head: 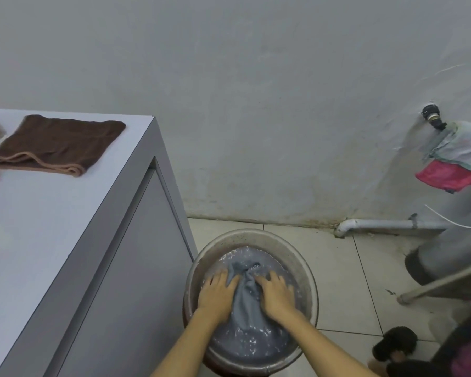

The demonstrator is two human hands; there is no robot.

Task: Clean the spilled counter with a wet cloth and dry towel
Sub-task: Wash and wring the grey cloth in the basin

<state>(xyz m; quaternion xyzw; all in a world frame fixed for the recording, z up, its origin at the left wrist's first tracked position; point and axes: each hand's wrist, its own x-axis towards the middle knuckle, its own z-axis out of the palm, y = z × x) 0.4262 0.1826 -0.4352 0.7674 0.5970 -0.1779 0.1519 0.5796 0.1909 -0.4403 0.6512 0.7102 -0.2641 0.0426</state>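
A grey-blue cloth lies soaked in a round metal basin of water on the tiled floor. My left hand presses on the cloth's left side and my right hand presses on its right side, fingers spread and partly under water. The cloth is bunched up between the two hands. A folded brown towel lies on the white counter at the upper left, away from both hands.
The counter's grey side panel stands right beside the basin. A white pipe runs along the wall base. A tap with rags hanging from it is on the right wall. A grey cylinder and dark objects crowd the right.
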